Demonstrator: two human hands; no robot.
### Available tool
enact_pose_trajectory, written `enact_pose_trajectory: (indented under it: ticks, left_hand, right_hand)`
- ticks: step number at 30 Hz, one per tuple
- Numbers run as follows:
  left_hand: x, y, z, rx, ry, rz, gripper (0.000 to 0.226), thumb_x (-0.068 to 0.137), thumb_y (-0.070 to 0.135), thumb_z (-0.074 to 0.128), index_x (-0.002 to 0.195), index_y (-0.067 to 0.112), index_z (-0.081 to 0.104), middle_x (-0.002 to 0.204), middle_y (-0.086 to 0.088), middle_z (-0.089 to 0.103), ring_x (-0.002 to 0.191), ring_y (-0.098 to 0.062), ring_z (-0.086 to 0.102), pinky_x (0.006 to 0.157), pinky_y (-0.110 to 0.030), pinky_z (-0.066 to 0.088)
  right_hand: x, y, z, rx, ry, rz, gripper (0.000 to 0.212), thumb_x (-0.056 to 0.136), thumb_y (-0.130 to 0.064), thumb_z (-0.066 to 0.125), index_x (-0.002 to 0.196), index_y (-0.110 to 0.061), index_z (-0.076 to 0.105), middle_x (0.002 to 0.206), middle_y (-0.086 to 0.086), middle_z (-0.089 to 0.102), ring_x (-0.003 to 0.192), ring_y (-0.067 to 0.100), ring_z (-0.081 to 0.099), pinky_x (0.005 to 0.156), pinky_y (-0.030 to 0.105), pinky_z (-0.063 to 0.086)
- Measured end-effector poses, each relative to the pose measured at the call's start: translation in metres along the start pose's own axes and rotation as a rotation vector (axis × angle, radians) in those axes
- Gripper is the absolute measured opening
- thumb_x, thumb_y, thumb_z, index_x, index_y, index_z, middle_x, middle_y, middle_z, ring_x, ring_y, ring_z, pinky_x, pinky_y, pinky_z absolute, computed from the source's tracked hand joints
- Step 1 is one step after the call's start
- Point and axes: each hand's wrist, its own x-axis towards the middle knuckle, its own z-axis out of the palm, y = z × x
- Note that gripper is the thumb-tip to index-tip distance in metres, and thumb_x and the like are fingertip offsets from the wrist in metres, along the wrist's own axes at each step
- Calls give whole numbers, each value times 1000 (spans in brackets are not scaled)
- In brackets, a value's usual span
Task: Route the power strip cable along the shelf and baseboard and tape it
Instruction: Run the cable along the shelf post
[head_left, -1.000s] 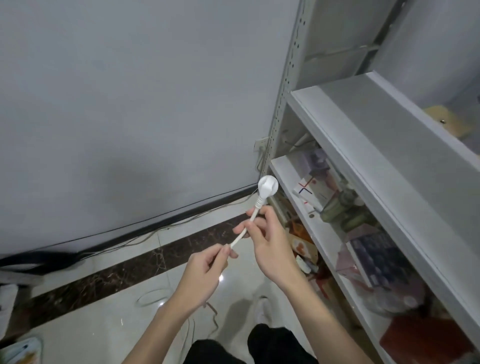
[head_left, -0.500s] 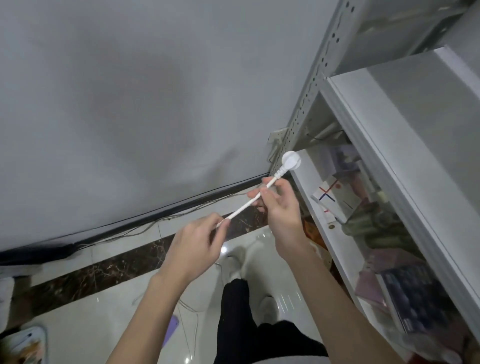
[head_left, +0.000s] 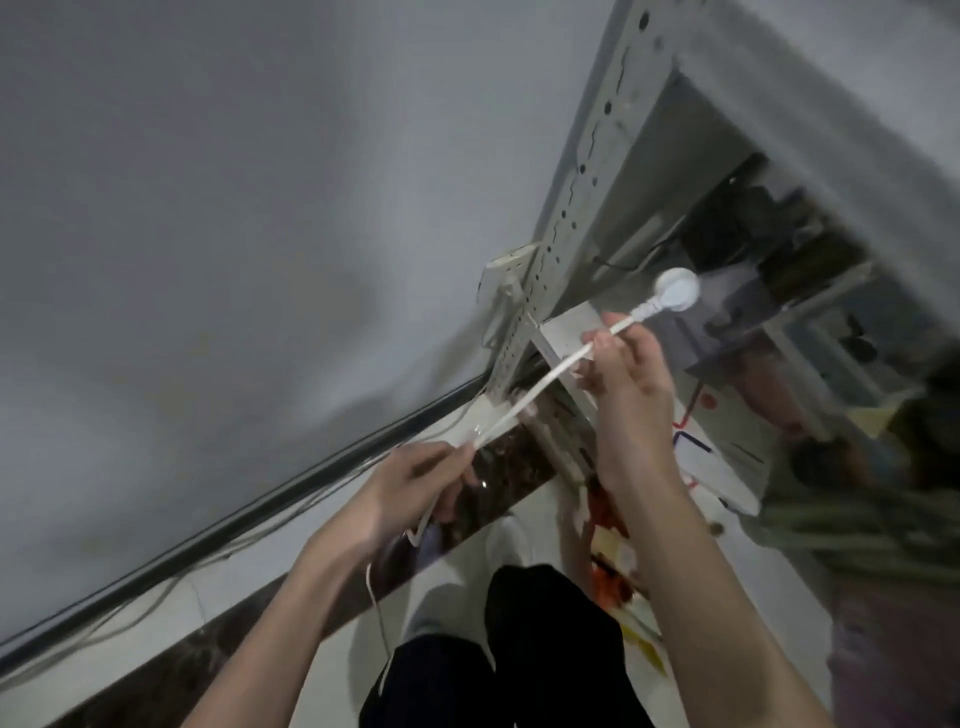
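Observation:
A white power cable (head_left: 540, 391) runs taut between both hands and ends in a round white plug (head_left: 677, 292). My right hand (head_left: 626, 374) pinches the cable just below the plug, holding the plug up in front of the metal shelf's perforated post (head_left: 563, 208). My left hand (head_left: 415, 483) grips the cable lower down, and the slack hangs toward the floor. A white wall socket (head_left: 506, 275) sits just left of the post. The dark baseboard (head_left: 260, 514) runs along the wall's foot.
The grey shelf unit (head_left: 779, 130) on the right holds blurred boxes and clutter on its lower shelf (head_left: 717, 467). Thin wires lie along the baseboard. The floor is pale tile with a dark marble strip (head_left: 483, 499). My dark-trousered legs (head_left: 519, 649) are below.
I have moved closer to the shelf post and wall. Both hands carried the cable up and right, bringing the plug near the shelf's corner. The stretch of cable between the hands is longer.

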Motion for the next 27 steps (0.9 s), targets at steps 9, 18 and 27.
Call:
enact_pose_trajectory:
  ticks: [9, 18, 27]
  left_hand:
    - [191, -176, 6, 890, 30, 448, 54, 103, 56, 34, 82, 20, 68, 74, 6, 69, 69, -13, 63, 67, -31, 49]
    - [253, -216, 13, 361, 75, 530, 30, 102, 49, 44, 111, 37, 70, 63, -1, 57, 51, -22, 52, 50, -40, 42]
    - [281, -212, 27, -59, 334, 440, 11, 98, 17, 62, 94, 26, 67, 72, -6, 62, 61, -10, 57, 58, -23, 48]
  right_hand:
    - [160, 157, 26, -305, 185, -330, 19, 101, -23, 58, 118, -22, 67, 100, -3, 66, 84, 0, 64, 81, 28, 57]
    - [223, 165, 29, -592, 248, -443, 17, 94, -27, 64, 82, -19, 73, 67, -6, 68, 70, 18, 66, 71, 38, 55]
    - [248, 146, 46, -863, 272, -305, 28, 102, -19, 46, 105, -16, 74, 100, 7, 68, 87, 25, 59, 75, 30, 42]
